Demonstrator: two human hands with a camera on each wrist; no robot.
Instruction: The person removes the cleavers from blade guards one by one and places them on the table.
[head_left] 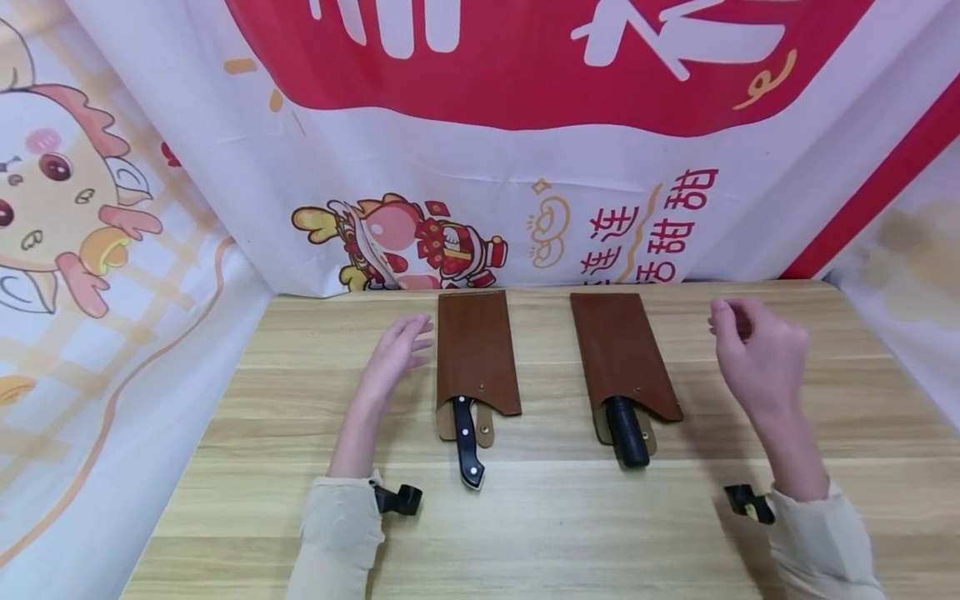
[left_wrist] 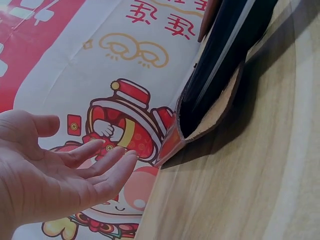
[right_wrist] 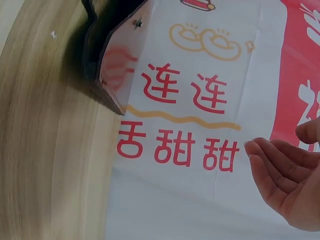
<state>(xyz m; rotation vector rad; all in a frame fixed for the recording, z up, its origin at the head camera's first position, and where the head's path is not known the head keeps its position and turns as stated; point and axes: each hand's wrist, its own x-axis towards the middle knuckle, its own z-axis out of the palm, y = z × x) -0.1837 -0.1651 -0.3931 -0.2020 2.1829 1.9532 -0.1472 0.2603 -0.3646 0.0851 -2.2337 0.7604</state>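
Two brown leather sheaths lie side by side on the wooden table. The left sheath (head_left: 477, 346) holds a knife whose black riveted handle (head_left: 467, 442) sticks out toward me; its blade is hidden inside. From the right sheath (head_left: 624, 350) juts a thick black ribbed handle (head_left: 627, 432), the rest of that tool hidden. My left hand (head_left: 396, 354) hovers just left of the left sheath, fingers relaxed and holding nothing, as the left wrist view also shows. Right of the right sheath, my right hand (head_left: 761, 354) is raised with loosely bent fingers and nothing in them.
Each sheath has a snap strap (head_left: 485, 427) by its mouth. Behind the wooden table (head_left: 555, 525) hangs a white and red printed cloth (head_left: 465, 150), meeting the far edge. Another printed cloth (head_left: 97, 358) runs down the left side. A black camera mount sits on each wrist.
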